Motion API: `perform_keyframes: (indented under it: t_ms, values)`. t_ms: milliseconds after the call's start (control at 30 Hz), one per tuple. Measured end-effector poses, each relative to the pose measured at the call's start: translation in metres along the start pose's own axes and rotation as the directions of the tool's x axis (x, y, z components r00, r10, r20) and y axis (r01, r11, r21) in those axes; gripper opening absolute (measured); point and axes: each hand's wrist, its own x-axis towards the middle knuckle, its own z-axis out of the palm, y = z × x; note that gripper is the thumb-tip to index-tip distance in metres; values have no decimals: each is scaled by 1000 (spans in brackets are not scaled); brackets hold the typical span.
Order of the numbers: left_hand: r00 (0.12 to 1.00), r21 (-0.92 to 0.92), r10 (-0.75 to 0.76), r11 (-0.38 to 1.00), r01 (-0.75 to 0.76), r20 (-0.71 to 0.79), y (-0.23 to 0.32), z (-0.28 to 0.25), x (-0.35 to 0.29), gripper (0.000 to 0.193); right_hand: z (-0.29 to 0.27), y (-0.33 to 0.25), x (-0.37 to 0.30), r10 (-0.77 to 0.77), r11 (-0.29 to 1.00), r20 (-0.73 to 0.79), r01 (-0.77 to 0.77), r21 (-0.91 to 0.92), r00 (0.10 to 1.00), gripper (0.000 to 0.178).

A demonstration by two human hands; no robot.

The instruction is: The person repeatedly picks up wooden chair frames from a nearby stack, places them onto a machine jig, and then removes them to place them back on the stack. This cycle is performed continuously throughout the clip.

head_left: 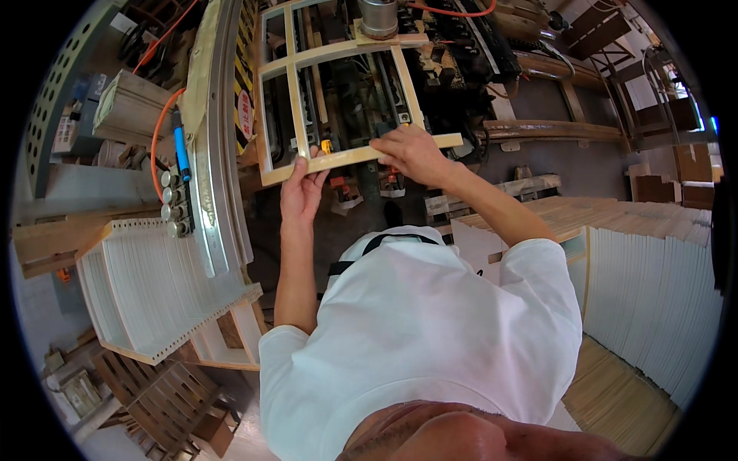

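Observation:
A pale wooden frame (346,159) with crossbars and white inner edges lies over the dark bed of a machine in front of me. My left hand (301,196) holds its near rail toward the left corner, thumb and fingers wrapped round the wood. Farther right, my right hand (417,154) grips the same rail with curled fingers; part of those fingertips is hidden. The rail's right end sticks out past the frame's side bar. At the far side, a metal cylinder (378,19) stands above the frame's crossbar.
A long metal beam (219,154) with round knobs (177,211) and a blue tube (181,146) runs along the left. An orange hose (159,138) curves beside it. Stacked white-edged frames (154,284) stand at left, and more stacked pieces (653,292) at right, near a pallet (530,187).

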Motion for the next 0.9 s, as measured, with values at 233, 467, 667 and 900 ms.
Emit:
perform_keyframes:
  t_ms: [233, 467, 667, 900]
  values:
    - [997, -152, 73, 986, -75, -19, 16, 40, 59, 34, 14, 45, 54, -19, 984, -124, -3, -177, 992, 29]
    - [989, -51, 150, 987, -149, -3, 37, 68, 110, 31, 11, 87, 145, -253, 762, -33, 178, -622, 967, 14]
    - [997, -30, 61, 998, -60, 55, 18, 79, 113, 29, 20, 126, 204, -221, 620, 116, 231, -750, 968, 6]
    - [999, -36, 19, 999, -18, 34, -7, 79, 161, 61, 26, 151, 223, -144, 710, 202, 244, -661, 969, 14]
